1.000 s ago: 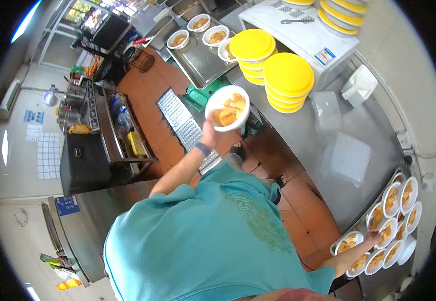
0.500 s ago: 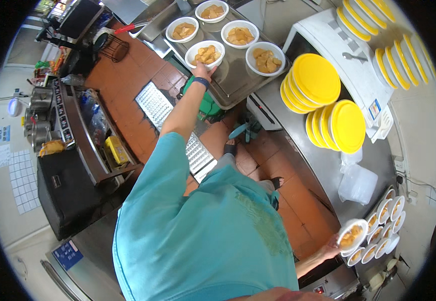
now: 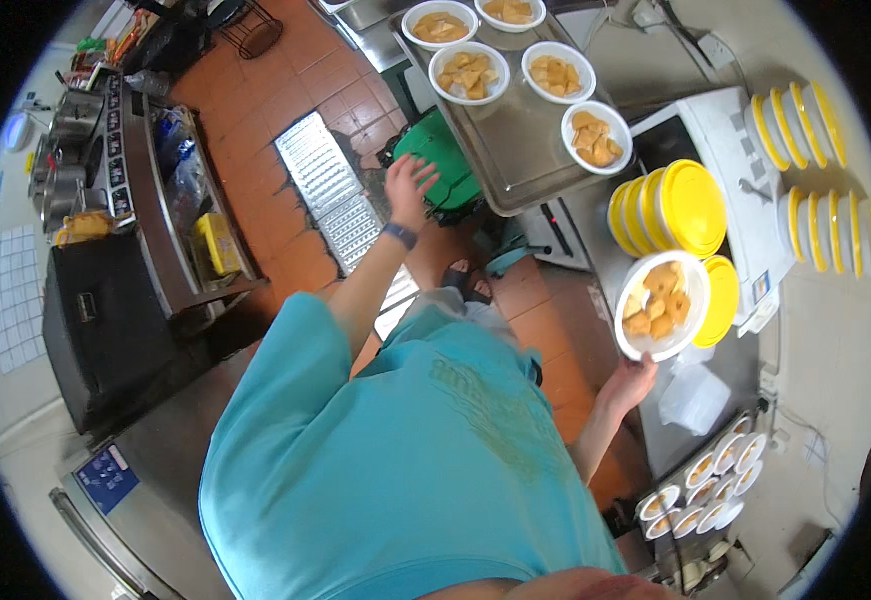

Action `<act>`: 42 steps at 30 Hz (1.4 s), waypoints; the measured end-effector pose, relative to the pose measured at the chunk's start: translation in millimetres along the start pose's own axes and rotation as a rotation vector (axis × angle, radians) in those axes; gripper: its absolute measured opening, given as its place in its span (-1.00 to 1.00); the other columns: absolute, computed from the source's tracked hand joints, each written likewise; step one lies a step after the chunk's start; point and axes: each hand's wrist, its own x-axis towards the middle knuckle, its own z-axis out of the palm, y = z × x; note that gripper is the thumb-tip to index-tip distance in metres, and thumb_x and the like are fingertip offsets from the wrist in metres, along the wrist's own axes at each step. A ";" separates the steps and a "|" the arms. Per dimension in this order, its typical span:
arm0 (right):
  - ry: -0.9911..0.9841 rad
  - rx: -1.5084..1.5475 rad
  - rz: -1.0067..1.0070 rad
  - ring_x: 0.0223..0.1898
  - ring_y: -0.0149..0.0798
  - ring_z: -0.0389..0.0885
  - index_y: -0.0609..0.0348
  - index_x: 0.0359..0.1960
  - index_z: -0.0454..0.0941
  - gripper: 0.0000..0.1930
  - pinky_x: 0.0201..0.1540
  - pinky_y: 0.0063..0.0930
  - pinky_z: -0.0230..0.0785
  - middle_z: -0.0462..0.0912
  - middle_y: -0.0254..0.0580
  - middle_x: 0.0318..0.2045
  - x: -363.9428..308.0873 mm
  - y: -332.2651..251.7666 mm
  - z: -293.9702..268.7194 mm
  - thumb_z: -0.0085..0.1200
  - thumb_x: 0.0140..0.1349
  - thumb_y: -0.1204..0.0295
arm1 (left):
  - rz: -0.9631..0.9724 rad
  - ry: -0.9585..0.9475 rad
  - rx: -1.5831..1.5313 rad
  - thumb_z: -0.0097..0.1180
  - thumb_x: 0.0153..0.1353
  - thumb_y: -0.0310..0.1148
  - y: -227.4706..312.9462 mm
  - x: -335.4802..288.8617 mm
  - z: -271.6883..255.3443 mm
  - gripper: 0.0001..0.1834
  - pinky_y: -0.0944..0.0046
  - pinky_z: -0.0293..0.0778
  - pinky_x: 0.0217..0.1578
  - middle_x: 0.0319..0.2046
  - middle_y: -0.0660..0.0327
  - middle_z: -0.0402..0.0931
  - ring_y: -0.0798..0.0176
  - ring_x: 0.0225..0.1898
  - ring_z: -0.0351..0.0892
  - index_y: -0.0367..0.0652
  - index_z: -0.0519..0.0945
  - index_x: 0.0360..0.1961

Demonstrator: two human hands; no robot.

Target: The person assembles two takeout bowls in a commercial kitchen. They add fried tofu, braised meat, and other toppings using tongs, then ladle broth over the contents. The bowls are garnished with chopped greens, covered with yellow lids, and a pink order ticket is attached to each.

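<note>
My right hand [image 3: 635, 378] grips the near rim of a white bowl [image 3: 697, 312] holding chunks of yellow-brown food, raised above the steel counter and tilted slightly. Free of any object, my left hand [image 3: 410, 185] is open with fingers apart, in the air left of the metal tray [image 3: 515, 185]. On that tray stand several white bowls of similar food, among them a front-left bowl [image 3: 470, 73] and a front-right bowl [image 3: 597, 138]. Stacked containers with yellow lids [image 3: 693, 210] stand just beyond the bowl in my right hand and are partly hidden by it.
More white bowls of food [image 3: 700, 490] crowd the counter's near right end. Clear plastic containers [image 3: 695, 398] lie on the steel counter [image 3: 670, 450]. A white appliance [image 3: 745, 180] carries more yellow-lidded containers. Below the tray is a green bin [image 3: 445, 165]; a stove [image 3: 115, 150] lies left.
My left hand has let go of a bowl on the tray and drawn back, opening. My right hand has carried its bowl from the counter's near end up toward the yellow-lidded stacks.
</note>
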 end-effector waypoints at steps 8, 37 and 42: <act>-0.030 -0.007 0.073 -0.29 -0.41 0.41 0.25 -0.26 0.55 -0.81 -0.12 -0.46 0.24 0.54 -0.32 -0.35 13.2 33.8 0.5 0.12 0.22 0.36 | -0.427 0.288 0.242 -0.06 0.37 -0.38 11.8 -120.1 -225.8 -0.84 0.24 0.58 -0.39 -0.30 0.08 0.56 0.17 -0.40 0.58 -0.19 0.47 -0.11; -0.893 -0.709 0.082 -0.07 -0.31 0.67 0.44 -0.17 0.67 -0.74 0.01 -0.40 0.50 0.71 -0.04 -0.06 -120.1 242.9 337.7 0.14 0.28 0.43 | -0.582 -0.384 1.118 0.02 0.30 -0.42 200.6 -46.7 -416.6 -0.59 0.15 0.47 0.10 -0.02 0.04 0.63 0.13 0.07 0.57 -0.35 0.53 0.15; -1.101 -0.803 0.037 -0.35 -0.37 0.66 0.39 -0.16 0.69 -0.69 -0.24 -0.46 0.50 0.73 -0.21 -0.43 -205.9 269.1 483.3 0.12 0.24 0.34 | 0.680 -0.196 0.946 0.05 0.32 -0.42 473.8 99.0 -276.3 -0.71 0.16 0.44 0.16 0.10 0.11 0.54 0.19 0.14 0.50 -0.19 0.60 0.04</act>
